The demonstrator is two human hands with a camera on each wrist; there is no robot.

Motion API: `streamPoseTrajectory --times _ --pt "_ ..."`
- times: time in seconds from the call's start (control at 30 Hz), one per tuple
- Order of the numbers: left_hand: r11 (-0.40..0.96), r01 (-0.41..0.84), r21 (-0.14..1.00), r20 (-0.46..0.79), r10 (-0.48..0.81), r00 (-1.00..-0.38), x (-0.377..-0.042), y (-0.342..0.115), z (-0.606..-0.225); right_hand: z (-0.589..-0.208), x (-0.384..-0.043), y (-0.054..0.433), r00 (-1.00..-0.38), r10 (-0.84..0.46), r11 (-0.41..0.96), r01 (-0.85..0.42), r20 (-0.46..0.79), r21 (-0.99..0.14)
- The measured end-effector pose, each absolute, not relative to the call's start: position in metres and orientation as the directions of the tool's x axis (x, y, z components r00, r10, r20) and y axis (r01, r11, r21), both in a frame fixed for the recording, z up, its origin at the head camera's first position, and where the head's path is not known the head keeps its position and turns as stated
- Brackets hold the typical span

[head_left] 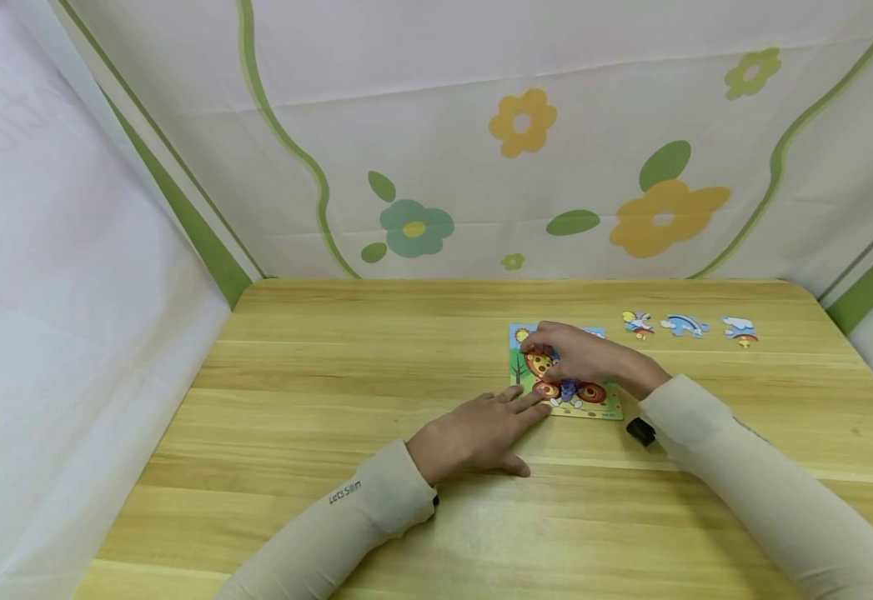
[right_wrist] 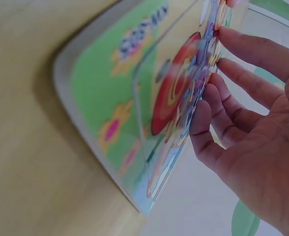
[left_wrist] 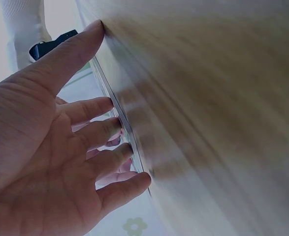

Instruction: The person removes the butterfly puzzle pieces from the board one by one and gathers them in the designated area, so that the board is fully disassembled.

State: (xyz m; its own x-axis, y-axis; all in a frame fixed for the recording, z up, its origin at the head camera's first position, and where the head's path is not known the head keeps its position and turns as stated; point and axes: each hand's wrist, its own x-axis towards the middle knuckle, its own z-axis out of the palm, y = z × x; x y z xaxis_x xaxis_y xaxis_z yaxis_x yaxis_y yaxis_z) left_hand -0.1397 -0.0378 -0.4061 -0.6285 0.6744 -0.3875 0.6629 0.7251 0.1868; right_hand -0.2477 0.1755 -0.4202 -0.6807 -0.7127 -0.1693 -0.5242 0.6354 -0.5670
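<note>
A jigsaw board (head_left: 612,403) with a colourful butterfly picture lies on the wooden table, right of centre. My right hand (head_left: 573,352) reaches over it from the right, its fingers bent down. Thumb and fingers pinch at a yellow-and-red wing puzzle piece (head_left: 538,364) at the picture's surface. In the right wrist view, fingertips (right_wrist: 201,115) touch the picture; the gripped edges are hard to make out. My left hand (head_left: 481,433) lies flat at the board's near left corner, fingers spread. Its fingertips (left_wrist: 124,153) touch the board's edge in the left wrist view.
Three loose puzzle pieces lie apart at the back right: a small colourful one (head_left: 638,324), a blue rainbow one (head_left: 684,325) and a cloud one (head_left: 740,330). A black strap buckle (head_left: 641,431) shows by the right sleeve. A flowered curtain (head_left: 436,125) stands behind the table.
</note>
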Motion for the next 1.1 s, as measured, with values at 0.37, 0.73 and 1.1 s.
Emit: streamPoseTrajectory --times 0.37,0.73,1.1 --pt "0.727 0.656 0.203 -0.386 0.675 -0.629 -0.1396 -0.0385 -0.4059 -0.4208 -0.2522 0.1728 -0.679 -0.693 0.66 -0.463 -0.242 -0.592" --pt "0.723 0.66 0.205 -0.38 0.68 -0.627 -0.1399 -0.0389 -0.4061 -0.4207 -0.2533 0.1712 -0.675 -0.684 0.662 -0.414 -0.277 -0.625" --pt "0.722 0.658 0.215 -0.383 0.682 -0.623 -0.14 -0.0389 -0.4058 -0.4214 -0.2535 0.1723 -0.683 -0.699 0.644 -0.47 -0.213 -0.604"
